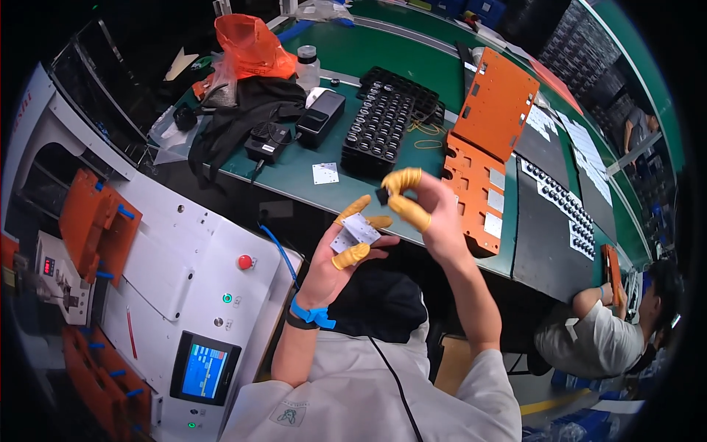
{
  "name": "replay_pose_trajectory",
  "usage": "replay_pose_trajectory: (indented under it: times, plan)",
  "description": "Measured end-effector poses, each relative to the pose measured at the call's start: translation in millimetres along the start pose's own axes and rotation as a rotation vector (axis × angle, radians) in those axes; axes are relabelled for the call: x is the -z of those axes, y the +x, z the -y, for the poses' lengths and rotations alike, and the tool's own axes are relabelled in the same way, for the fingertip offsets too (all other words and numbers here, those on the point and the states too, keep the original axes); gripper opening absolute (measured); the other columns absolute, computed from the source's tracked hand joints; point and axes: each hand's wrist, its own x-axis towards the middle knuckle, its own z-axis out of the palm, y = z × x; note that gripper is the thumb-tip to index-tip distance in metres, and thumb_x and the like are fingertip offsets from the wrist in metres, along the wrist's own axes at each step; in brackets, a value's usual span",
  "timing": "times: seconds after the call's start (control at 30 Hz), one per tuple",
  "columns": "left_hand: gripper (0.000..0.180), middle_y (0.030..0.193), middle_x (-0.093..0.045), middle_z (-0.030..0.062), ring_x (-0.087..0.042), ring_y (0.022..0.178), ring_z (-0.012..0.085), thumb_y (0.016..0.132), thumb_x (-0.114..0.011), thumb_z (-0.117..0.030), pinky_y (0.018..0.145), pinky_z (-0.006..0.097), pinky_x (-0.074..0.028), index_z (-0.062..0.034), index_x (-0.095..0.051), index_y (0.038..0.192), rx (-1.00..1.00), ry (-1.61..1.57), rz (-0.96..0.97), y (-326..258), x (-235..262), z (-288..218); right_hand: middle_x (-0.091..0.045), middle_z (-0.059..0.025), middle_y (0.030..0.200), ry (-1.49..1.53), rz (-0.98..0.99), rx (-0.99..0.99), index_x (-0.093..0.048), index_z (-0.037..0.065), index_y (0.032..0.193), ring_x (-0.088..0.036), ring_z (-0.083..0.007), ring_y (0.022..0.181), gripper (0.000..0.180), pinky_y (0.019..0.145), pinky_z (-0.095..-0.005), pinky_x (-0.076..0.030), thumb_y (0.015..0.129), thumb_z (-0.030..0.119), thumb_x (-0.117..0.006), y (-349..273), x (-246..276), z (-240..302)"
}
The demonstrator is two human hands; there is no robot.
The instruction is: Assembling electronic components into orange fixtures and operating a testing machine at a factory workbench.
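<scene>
My left hand [324, 267], palm up, holds white square plates [359, 227] with small holes between its thumb and fingers; I cannot count them surely. Just above and to the right, my right hand [436, 210] pinches a small black part [382, 196] between thumb and forefinger. Yellow finger cots cover several fingertips, and a blue wrist strap [313, 315] circles my left wrist. On the green bench ahead lies one loose white plate [325, 174]. Beyond it stands a black tray [356, 159] filled with rows of small round parts.
An orange fixture [451, 171] with a raised lid [497, 103] stands right of the tray. A white machine [188, 243] with a red button and screen fills the left. Black boxes [321, 118] lie at the back. At the right, black mats [549, 228] hold plates with black parts; a co-worker [596, 331] sits there.
</scene>
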Motion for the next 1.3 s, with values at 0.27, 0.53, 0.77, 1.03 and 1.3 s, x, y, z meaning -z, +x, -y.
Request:
replay_pose_trajectory:
  times: [0.27, 0.53, 0.77, 1.03, 1.3]
  plan:
    - [0.081, 0.131, -0.062, 0.0081, -0.065, 0.102, 0.0129, 0.089, -0.077, -0.004, 0.09, 0.027, -0.054, -0.0041, -0.033, 0.157, -0.14, 0.293, -0.107, -5, -8, 1, -0.055, -0.0012, 0.099, -0.055, 0.072, 0.019, -0.069, -0.002, 0.112, -0.052, -0.0112, 0.089, 0.024, 0.082, -0.0273, -0.044, 0.091, 0.008, -0.073, -38, 1, -27]
    - [0.079, 0.122, -0.065, 0.0013, -0.056, 0.095, 0.0041, 0.085, -0.082, -0.004, 0.087, 0.021, -0.048, -0.0032, -0.043, 0.153, -0.164, 0.52, -0.112, -14, -10, 4, -0.052, -0.0059, 0.092, -0.335, 0.099, 0.085, -0.069, 0.0, 0.116, -0.046, -0.0189, 0.082, 0.03, 0.076, -0.0299, -0.041, 0.087, 0.007, -0.074, -45, 1, -23]
    - [0.081, 0.121, -0.066, 0.0011, -0.055, 0.094, 0.0037, 0.083, -0.085, -0.008, 0.082, 0.02, -0.046, -0.0041, -0.044, 0.153, -0.174, 0.524, -0.129, -12, -11, 9, -0.058, -0.0126, 0.097, -0.516, 0.071, 0.21, -0.069, -0.001, 0.115, -0.052, -0.0293, 0.091, 0.029, 0.082, -0.0377, -0.045, 0.086, 0.003, -0.073, -53, -3, -21]
    - [0.082, 0.119, -0.071, 0.0072, -0.067, 0.093, 0.0101, 0.082, -0.084, -0.005, 0.081, 0.027, -0.054, -0.0011, -0.042, 0.153, -0.278, 0.957, -0.192, -3, -22, 16, -0.057, -0.0132, 0.096, -0.46, 0.054, 0.114, -0.069, -0.004, 0.108, -0.053, -0.03, 0.093, 0.026, 0.082, -0.0375, -0.046, 0.085, 0.008, -0.075, -57, 9, -29]
    - [0.075, 0.11, -0.07, 0.0189, -0.07, 0.097, 0.0382, 0.068, -0.076, 0.005, 0.085, 0.04, -0.057, 0.0017, -0.055, 0.14, -0.378, 1.589, -0.16, 14, -26, 31, -0.056, -0.0142, 0.09, -0.689, -0.139, 0.062, -0.067, -0.006, 0.094, -0.056, -0.0304, 0.084, 0.023, 0.073, -0.0386, -0.047, 0.08, 0.009, -0.079, -64, 13, -34]
